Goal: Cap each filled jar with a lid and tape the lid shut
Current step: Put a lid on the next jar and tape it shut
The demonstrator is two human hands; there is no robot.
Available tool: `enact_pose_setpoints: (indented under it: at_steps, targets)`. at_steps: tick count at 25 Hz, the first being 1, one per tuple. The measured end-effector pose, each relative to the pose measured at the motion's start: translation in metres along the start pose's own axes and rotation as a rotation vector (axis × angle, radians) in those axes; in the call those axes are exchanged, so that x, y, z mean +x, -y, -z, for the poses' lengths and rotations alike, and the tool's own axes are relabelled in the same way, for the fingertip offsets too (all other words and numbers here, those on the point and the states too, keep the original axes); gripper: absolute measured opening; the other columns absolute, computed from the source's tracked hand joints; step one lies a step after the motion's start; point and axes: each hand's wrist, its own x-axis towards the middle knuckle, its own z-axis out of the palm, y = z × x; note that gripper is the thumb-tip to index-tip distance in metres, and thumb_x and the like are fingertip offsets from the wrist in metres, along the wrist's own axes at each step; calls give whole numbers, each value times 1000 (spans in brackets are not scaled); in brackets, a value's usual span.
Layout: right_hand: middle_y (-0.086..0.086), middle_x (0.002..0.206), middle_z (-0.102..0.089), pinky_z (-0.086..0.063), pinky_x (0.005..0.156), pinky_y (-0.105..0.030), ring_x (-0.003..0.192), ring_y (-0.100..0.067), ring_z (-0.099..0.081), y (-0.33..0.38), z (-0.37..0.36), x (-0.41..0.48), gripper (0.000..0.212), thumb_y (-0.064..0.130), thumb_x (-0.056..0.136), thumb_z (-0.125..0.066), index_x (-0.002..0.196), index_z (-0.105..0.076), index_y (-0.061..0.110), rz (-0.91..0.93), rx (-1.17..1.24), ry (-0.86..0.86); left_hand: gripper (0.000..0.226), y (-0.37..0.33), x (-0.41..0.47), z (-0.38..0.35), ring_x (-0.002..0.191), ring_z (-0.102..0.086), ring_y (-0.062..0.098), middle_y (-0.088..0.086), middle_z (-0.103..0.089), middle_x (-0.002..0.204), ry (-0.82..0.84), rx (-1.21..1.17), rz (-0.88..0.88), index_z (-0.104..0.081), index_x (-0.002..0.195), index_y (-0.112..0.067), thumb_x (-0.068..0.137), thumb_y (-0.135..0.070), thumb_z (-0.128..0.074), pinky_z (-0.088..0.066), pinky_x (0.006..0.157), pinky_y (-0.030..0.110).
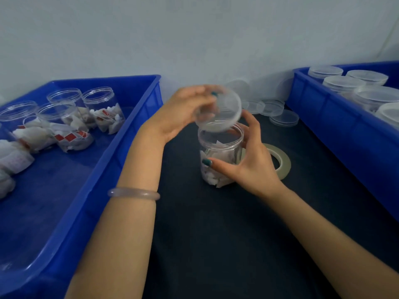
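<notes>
A clear plastic jar (219, 147) filled with white sachets stands upright on the dark table mat (216, 234) in the middle. My right hand (248, 160) grips its side, thumb in front and fingers behind. My left hand (183, 113) holds a clear round lid (222, 114) tilted just above the jar's open mouth. A roll of pale tape (278, 156) lies flat on the mat just right of the jar, partly behind my right hand.
A blue bin (103, 169) on the left holds several open filled jars (99, 108) and loose sachets. A blue bin (345, 130) on the right holds several lidded jars. Loose clear lids (282, 118) lie by the back wall.
</notes>
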Motion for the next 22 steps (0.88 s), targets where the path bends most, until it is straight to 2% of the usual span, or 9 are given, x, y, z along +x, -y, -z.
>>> enact_pose_setpoints:
  at_steps: [3,5,7,10,13,15,17,19,22]
  targets:
    - [17,128,-58,-51,100,-36,118,-1,-58,-4,-12,2,105,51,62,-88,146,-30,26,-53,144,-86,23,1,-11,-20,98,-66,2,-7,-72,105,37,301,68,-70,112,-22,101,-13,-53,-50,89,19]
    - [24,122,-60,-51,97,-28,115,3,-59,-11,-17,-1,99,54,60,-86,141,-38,28,-75,179,-77,24,1,-16,-24,103,-65,2,-6,-72,111,51,332,95,-71,111,-23,101,-13,-52,-49,93,17]
    - [29,118,-60,-50,91,-18,112,5,-59,-17,-19,-2,96,54,60,-85,139,-39,28,-77,184,-47,29,-1,-20,-24,105,-64,-2,-8,-72,114,65,373,64,-72,111,-23,101,-7,-50,-47,88,9]
    - [23,116,-63,-51,87,-16,109,5,-61,-24,-25,-2,92,52,61,-86,136,-38,29,-98,179,-41,36,-5,-26,-31,106,-59,-9,-14,-69,117,20,523,-16,-74,112,-24,101,-6,-45,-40,85,1]
    - [24,111,-64,-50,80,-13,103,5,-63,-26,-29,-1,83,55,62,-84,128,-39,31,-115,173,-52,27,-2,-29,-35,118,-51,-5,-17,-60,127,78,697,-34,-67,122,-35,102,-30,-50,-38,96,12]
    - [30,109,-61,-49,77,-11,103,6,-62,-24,-30,-1,80,53,65,-81,128,-40,27,-102,183,-47,39,-1,-34,-37,122,-47,-1,-17,-54,131,110,884,-59,-59,129,-42,93,-55,-58,-35,92,14]
    - [25,111,-62,-51,80,-15,106,3,-62,-24,-29,0,80,52,66,-79,131,-40,27,-87,192,-42,54,0,-40,-41,123,-47,4,-15,-51,134,55,1003,-79,-55,133,-43,85,-67,-59,-37,90,15]
    - [17,110,-65,-53,83,-24,104,0,-64,-25,-28,-1,77,55,65,-77,128,-40,31,-86,174,-30,60,1,-44,-51,122,-50,11,-10,-50,136,-62,1055,-32,-52,136,-40,85,-72,-53,-43,89,27]
    - [10,97,-69,-58,74,-35,86,-6,-69,-23,-29,-2,77,59,61,-72,123,-32,36,-106,105,-11,71,6,-42,-73,108,-59,27,6,-58,126,-342,1339,130,-54,132,-24,87,-77,-40,-38,68,33]
